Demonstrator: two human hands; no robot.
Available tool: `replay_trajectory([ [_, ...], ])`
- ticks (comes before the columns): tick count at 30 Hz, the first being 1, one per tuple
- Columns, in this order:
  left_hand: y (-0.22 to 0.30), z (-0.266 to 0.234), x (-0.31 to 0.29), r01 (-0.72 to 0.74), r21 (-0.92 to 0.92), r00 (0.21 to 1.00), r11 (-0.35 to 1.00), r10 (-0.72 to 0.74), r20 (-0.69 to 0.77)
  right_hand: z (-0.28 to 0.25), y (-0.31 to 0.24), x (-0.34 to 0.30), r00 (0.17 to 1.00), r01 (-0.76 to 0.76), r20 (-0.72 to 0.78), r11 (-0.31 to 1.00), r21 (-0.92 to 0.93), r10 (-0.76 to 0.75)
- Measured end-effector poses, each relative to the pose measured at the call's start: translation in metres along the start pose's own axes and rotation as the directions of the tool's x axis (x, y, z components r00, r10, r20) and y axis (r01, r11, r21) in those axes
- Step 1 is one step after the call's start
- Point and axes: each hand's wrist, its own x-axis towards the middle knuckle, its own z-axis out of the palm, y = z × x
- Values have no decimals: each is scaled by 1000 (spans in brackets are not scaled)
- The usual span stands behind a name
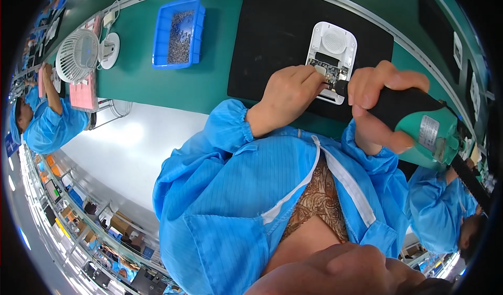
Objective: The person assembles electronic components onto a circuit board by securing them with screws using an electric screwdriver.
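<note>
Close in front of me, on the right, my right hand (385, 93) is wrapped around one green and black electric screwdriver (422, 130), its nose pointing left. Just left of it, my left hand (291, 96) has its fingers bent together over the work; whether they pinch a small piece or only press, I cannot tell, since the fingertips hide it. That makes two hands and one tool.

Between them lies one white plastic case (334, 55), open side up, with one circuit board (325, 67) showing in it and one round grille toward its far end. The driver's nose is right beside my left fingertips. If it skids, from a tilted grip or a poor seat, I judge it could jab a finger or scrape the board. Too much push from the right might also slide the case, as only my left hand seems able to steady it.

Under the case is one black mat (272, 43), on the right part of one green table (141, 85). Farther left stands one blue bin (197, 38) of small metal pieces (181, 38), too many to count; a knock by a sleeve might spill them. Beyond it on the left are one white fan (77, 57) and one pink stack (84, 93). Two co-workers in blue show clearly, one far left (52, 125) and one at right (435, 206).
</note>
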Motion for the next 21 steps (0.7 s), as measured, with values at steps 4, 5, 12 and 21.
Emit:
replay_trajectory([
  [4, -5, -7, 1, 40, 55, 999, 998, -39, -20, 14, 7, 2, 992, -82, -102, 994, -78, 74],
  [5, -4, -13, 3, 56, 75, 998, 996, -53, -45, 17, 8, 6, 980, -152, -157, 970, -187, 123],
  [12, -83, -124, 14, 437, 488, 892, 756, -293, -346, 4, 32, 14, 982, -155, -139, 971, -183, 130],
  [21, -151, -153, -4, 592, 263, 801, 762, -591, -90, 8, 44, 14, 976, -164, -171, 974, -158, 137],
])
